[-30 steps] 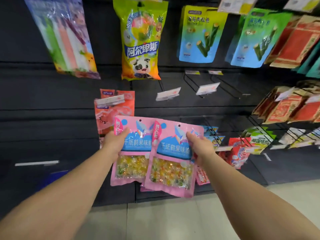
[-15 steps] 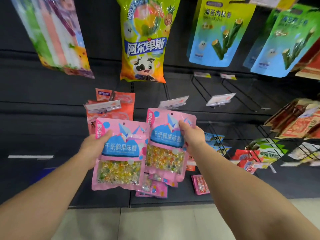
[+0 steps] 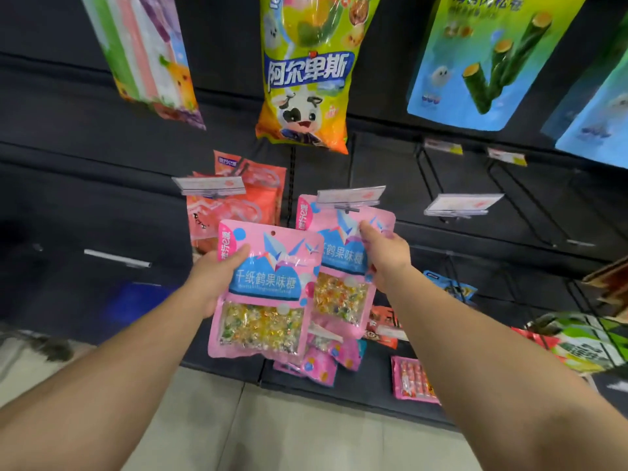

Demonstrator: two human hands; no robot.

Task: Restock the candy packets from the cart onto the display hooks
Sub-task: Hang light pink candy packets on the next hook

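Note:
I hold two pink candy packets with a clear window of coloured sweets. My left hand [image 3: 217, 277] grips the nearer packet [image 3: 268, 294] by its left edge, thumb on the front. My right hand [image 3: 384, 256] pinches the second packet [image 3: 339, 294] near its top right and holds it up against the middle display hook with a price tag [image 3: 350, 197]. The packet's top edge sits just behind that tag. Whether its hole is on the hook I cannot tell.
Orange packets [image 3: 244, 205] hang on the hook to the left. An empty hook with a tag [image 3: 462, 205] stands to the right. Large yellow [image 3: 306, 73], striped [image 3: 149, 56] and blue [image 3: 492, 59] bags hang above. Small pink packs [image 3: 326, 362] lie on the low shelf.
My right hand raised its packet up and away from me to the middle hook's tag. The left hand stayed lower with its packet. My view moved closer to the display.

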